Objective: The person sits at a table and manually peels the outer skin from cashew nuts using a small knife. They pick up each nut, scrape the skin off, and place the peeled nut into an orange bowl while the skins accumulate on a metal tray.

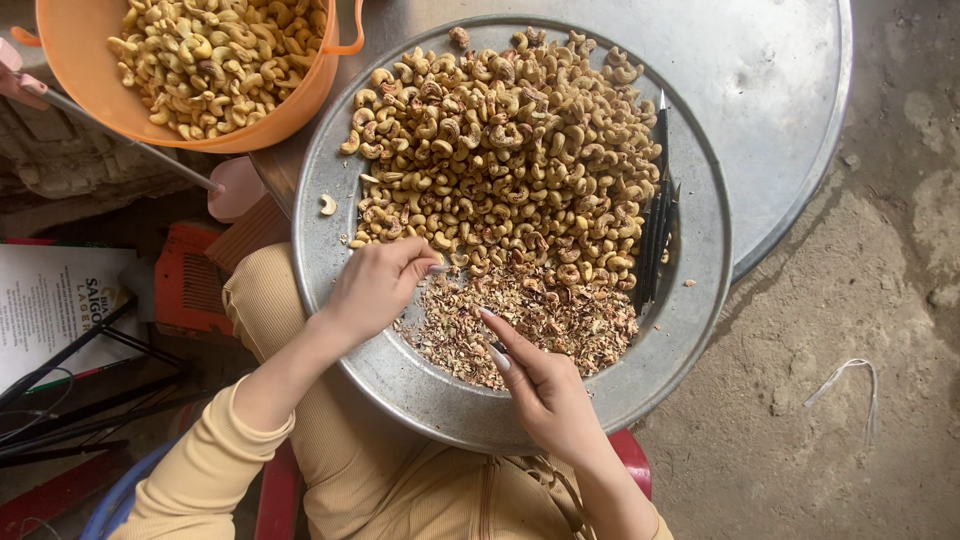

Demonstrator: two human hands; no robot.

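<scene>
A round metal tray [690, 300] rests on my lap with a big heap of unpeeled cashew nuts [500, 150] in its far half and a pile of brown skins [530, 315] near me. My left hand [375, 285] is over the tray's near left side, fingertips pinched at the edge of the cashew heap, seemingly on a nut. My right hand [540, 385] hovers above the skins, gripping a small dark tool between fingers and thumb. Thin dark peeling knives [657, 215] lie along the right of the heap.
An orange plastic basket [90, 95] of peeled cashews stands at the top left. A larger metal lid or table [770, 120] lies under the tray. One lone cashew [328, 204] sits on the tray's left. An orange crate [190, 285], papers and dark rods lie at my left.
</scene>
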